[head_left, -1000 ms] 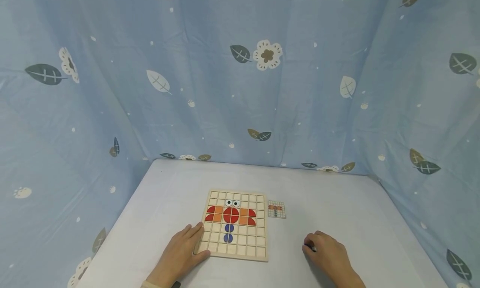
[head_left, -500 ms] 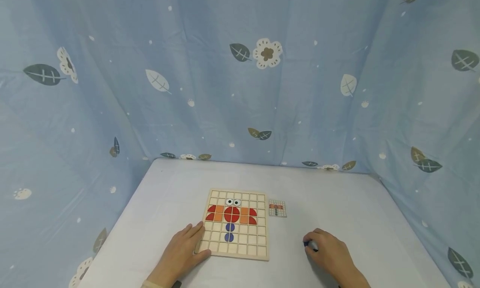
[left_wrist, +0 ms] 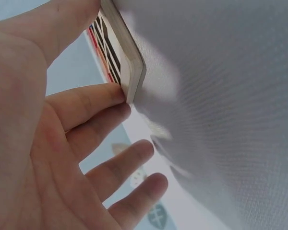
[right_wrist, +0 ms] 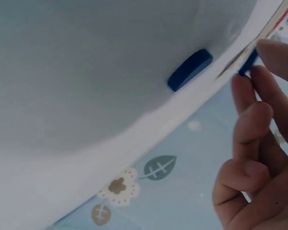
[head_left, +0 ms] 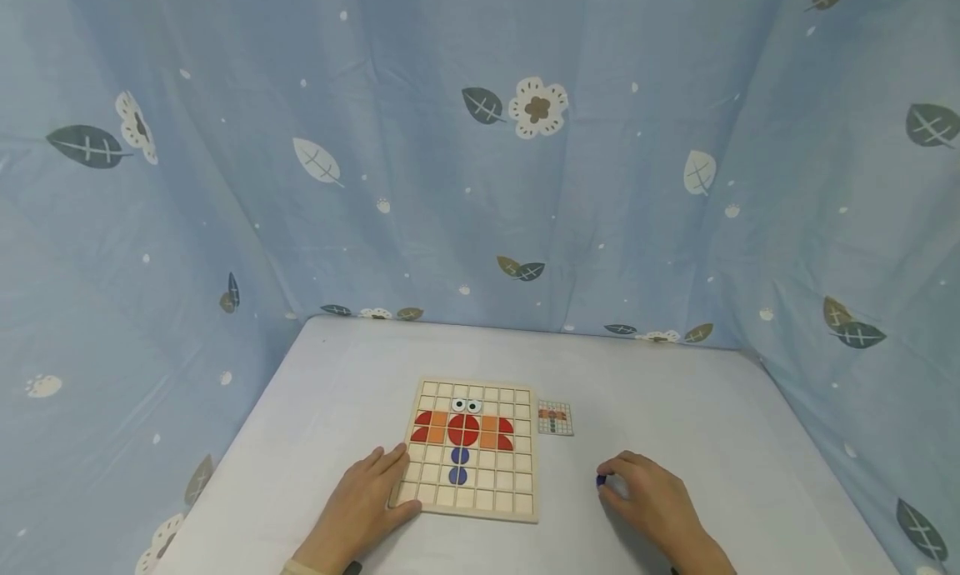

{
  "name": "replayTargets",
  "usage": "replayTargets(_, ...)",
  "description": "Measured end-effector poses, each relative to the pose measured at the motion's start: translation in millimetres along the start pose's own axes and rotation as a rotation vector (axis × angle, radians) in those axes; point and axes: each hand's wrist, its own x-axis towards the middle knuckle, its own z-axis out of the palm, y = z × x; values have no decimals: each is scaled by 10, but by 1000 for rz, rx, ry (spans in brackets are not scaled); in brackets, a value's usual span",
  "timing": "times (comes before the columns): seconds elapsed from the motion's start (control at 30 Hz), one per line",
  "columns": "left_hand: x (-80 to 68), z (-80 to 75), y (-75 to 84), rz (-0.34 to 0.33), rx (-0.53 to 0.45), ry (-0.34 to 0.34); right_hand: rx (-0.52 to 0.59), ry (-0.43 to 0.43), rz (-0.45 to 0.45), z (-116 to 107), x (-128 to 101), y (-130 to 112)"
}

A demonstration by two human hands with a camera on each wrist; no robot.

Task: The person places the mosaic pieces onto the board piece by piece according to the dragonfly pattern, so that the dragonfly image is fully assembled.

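A wooden grid board (head_left: 504,479) lies on the table, with red, orange and blue pieces and two eye pieces forming a figure. My left hand (head_left: 360,504) rests at its near left corner, index fingertip on the left edge and thumb along the near edge. In the left wrist view those fingers touch the board's rim (left_wrist: 129,52), the others spread loosely. Right of the board, my right hand (head_left: 656,504) pinches a small blue piece (head_left: 601,480) between thumb and fingertips. Another blue piece (right_wrist: 191,70), with a curved side, lies on the table beneath this hand; the head view hides it.
A small pattern card (head_left: 555,417) showing a similar figure lies against the board's right side. White cloth covers the table (head_left: 630,392). Blue patterned curtains (head_left: 420,225) stand along its back and sides.
My right hand has shifted slightly left and forward, and the blue piece now shows at its fingertips. The left hand and the board stay in place.
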Motion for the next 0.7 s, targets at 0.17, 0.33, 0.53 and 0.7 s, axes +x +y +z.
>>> replayTargets(0.17, 0, -5, 6, 2, 5, 1, 10, 144, -111, 52, 87, -88)
replayTargets(0.33, -1, -6, 13, -2, 7, -10, 91, 266, -261, 69, 226, -273)
replayTargets(0.53, 3, -17, 21, -2, 1, -6, 175, 313, -435, 86, 401, -573)
replayTargets(0.7, 8, -20, 22, 9, 2, 7, 201, 316, -553, 179, 496, -803)
